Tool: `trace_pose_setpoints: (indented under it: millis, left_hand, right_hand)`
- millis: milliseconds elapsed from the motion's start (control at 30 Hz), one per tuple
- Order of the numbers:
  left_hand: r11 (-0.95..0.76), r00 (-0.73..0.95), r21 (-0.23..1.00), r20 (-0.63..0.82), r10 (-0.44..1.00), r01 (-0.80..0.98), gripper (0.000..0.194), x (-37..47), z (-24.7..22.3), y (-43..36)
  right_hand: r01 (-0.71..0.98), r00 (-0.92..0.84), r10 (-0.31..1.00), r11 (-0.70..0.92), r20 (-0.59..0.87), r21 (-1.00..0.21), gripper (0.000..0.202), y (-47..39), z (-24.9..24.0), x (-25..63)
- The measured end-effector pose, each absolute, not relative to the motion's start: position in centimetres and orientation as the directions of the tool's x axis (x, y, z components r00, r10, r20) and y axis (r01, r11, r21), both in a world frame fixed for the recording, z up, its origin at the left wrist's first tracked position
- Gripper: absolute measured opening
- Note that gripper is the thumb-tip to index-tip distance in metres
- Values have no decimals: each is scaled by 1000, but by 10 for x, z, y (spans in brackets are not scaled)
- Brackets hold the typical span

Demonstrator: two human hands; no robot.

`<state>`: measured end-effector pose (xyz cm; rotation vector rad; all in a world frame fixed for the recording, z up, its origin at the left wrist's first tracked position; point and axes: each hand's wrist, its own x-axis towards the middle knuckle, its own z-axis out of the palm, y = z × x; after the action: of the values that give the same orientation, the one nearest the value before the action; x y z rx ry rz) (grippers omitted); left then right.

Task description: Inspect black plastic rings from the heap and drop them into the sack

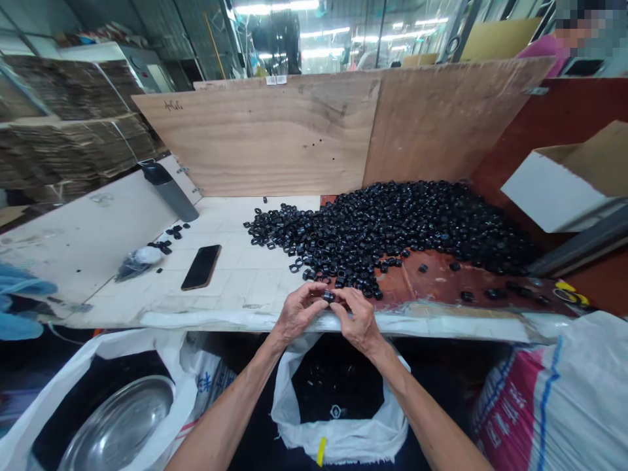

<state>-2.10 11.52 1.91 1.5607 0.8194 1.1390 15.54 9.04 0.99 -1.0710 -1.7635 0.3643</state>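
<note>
My left hand (301, 309) and my right hand (356, 317) meet at the bench's front edge. Between their fingertips they pinch one small black ring-shaped part (328, 296). Just beyond my fingers spreads a large pile of similar black parts (392, 216), thickest toward the right. Below my hands hangs the open mouth of a white woven sack (343, 441), dark inside, with a few small shapes in it that are hard to make out.
A phone (201, 267), a grey bottle (171, 191) and a small plastic bag (140, 261) are on the left. At lower left, a metal bowl (122, 425) sits in another sack. Yellow-handled scissors (572, 294) and a white box (554, 190) are right. Wooden boards (275, 137) wall the back.
</note>
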Motion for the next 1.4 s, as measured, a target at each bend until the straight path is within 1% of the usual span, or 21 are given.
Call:
trace_pose_setpoints:
  millis: [67,167,267,333,400,433,533,667,733,900,1067,1167,1267,1333,1400]
  left_hand:
    - [-337,335,941,322,886,-15,24,-22,19,116]
    - [-381,341,924,359,869,-2,22,-23,20,117]
    - [-330,343,944,312,886,-9,21,-23,22,117]
    - [-303,341,953,291,894,-19,22,-23,23,116]
    - [-291,337,956,285,897,-33,24,-22,24,115]
    - [-283,336,958,280,899,-43,24,-22,25,115]
    - [-249,343,967,251,905,-51,21,-22,27,114]
    - [-221,342,974,223,913,-43,24,-22,28,114]
    - [-203,347,977,213,913,-64,24,-23,27,115]
    - [-196,350,978,207,914,-67,23,-24,23,117]
    - [-150,345,984,175,922,-99,25,-24,23,117]
    - [-119,348,988,145,926,-95,27,-25,24,119]
    - [-113,374,991,131,918,-70,28,-27,24,120]
    - [-160,383,986,163,909,-40,25,-26,25,119]
    - [-255,366,967,235,900,6,22,-24,25,112]
  right_hand:
    - [492,-90,809,543,580,-681,13,91,8,155]
    - [547,-83,820,512,566,-662,21,92,8,154]
    - [562,-106,810,527,577,-637,12,91,11,154]
    - [564,-139,795,553,590,-613,11,91,13,154]
    - [588,-160,789,559,592,-585,19,91,13,154]
    - [598,-157,793,551,589,-583,21,91,13,154]
    - [587,-147,797,547,586,-597,13,91,13,153]
    - [587,-152,779,566,608,-579,19,91,13,153]
    - [585,-130,783,556,609,-590,13,91,13,153]
    - [573,-130,769,574,626,-585,15,92,10,153]
    - [549,-158,766,592,623,-590,12,92,9,152]
    - [544,-117,791,557,600,-628,12,91,10,153]
    - [488,-144,810,557,568,-672,14,91,12,153]
    - [462,-135,825,543,550,-701,15,90,14,150]
    - [454,-46,886,430,462,-780,17,86,16,146]
